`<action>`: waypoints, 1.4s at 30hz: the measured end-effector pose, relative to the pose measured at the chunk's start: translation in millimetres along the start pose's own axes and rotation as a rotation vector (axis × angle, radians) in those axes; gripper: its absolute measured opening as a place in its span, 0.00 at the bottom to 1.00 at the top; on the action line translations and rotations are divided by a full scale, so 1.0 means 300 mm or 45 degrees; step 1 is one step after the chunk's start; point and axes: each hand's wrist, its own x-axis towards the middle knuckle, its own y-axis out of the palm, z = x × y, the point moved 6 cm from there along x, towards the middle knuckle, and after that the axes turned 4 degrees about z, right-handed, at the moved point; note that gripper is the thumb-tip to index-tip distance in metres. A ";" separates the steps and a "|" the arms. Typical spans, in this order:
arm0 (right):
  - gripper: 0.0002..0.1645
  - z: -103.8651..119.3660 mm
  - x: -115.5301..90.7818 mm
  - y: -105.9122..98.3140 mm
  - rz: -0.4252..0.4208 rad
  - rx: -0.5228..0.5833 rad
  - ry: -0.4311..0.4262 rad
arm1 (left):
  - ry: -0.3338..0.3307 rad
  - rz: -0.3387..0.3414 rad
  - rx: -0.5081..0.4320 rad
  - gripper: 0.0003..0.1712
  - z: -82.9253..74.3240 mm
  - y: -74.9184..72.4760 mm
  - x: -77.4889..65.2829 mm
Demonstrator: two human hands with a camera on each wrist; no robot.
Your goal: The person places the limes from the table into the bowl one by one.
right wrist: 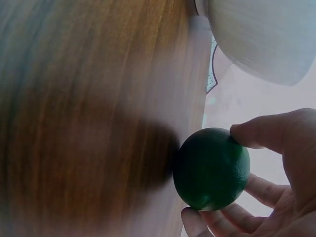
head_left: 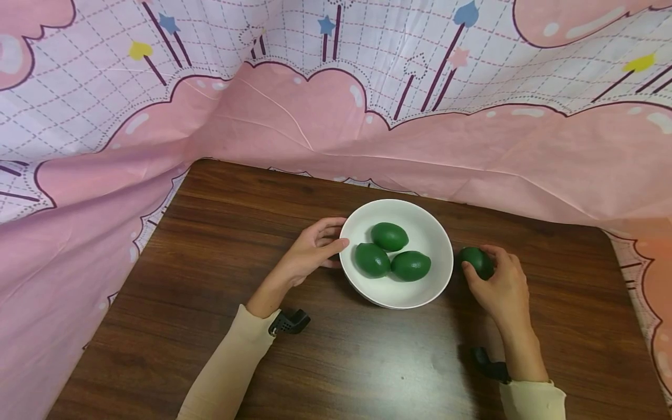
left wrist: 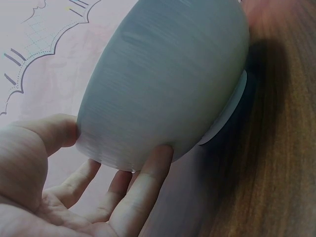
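Observation:
A white bowl (head_left: 394,297) stands on the table with three green limes lying in it: one lime (head_left: 389,237) at the back, one lime (head_left: 372,260) at the left, one lime (head_left: 411,266) at the right. My left hand (head_left: 310,251) holds the bowl's left side, thumb at the rim and fingertips against the outer wall (left wrist: 168,74). To the right of the bowl, my right hand (head_left: 501,283) grips another green lime (head_left: 476,262) between thumb and fingers. In the right wrist view this lime (right wrist: 211,168) is at the tabletop; whether it touches the wood I cannot tell.
The dark wooden table (head_left: 220,233) carries the bowl near its back edge. Behind and to the left hangs a pink and white patterned cloth (head_left: 325,111). Each wrist wears a black device, one band (head_left: 289,322) on the left and one band (head_left: 490,366) on the right.

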 end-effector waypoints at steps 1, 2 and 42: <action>0.34 -0.001 0.000 0.000 -0.002 0.002 0.000 | 0.000 0.000 0.000 0.30 0.001 0.000 0.000; 0.34 -0.003 0.001 0.001 -0.002 0.002 0.000 | 0.001 0.001 0.002 0.31 0.001 0.000 0.000; 0.33 -0.016 -0.019 0.006 -0.052 0.064 0.017 | 0.009 0.015 0.004 0.30 0.002 0.000 -0.002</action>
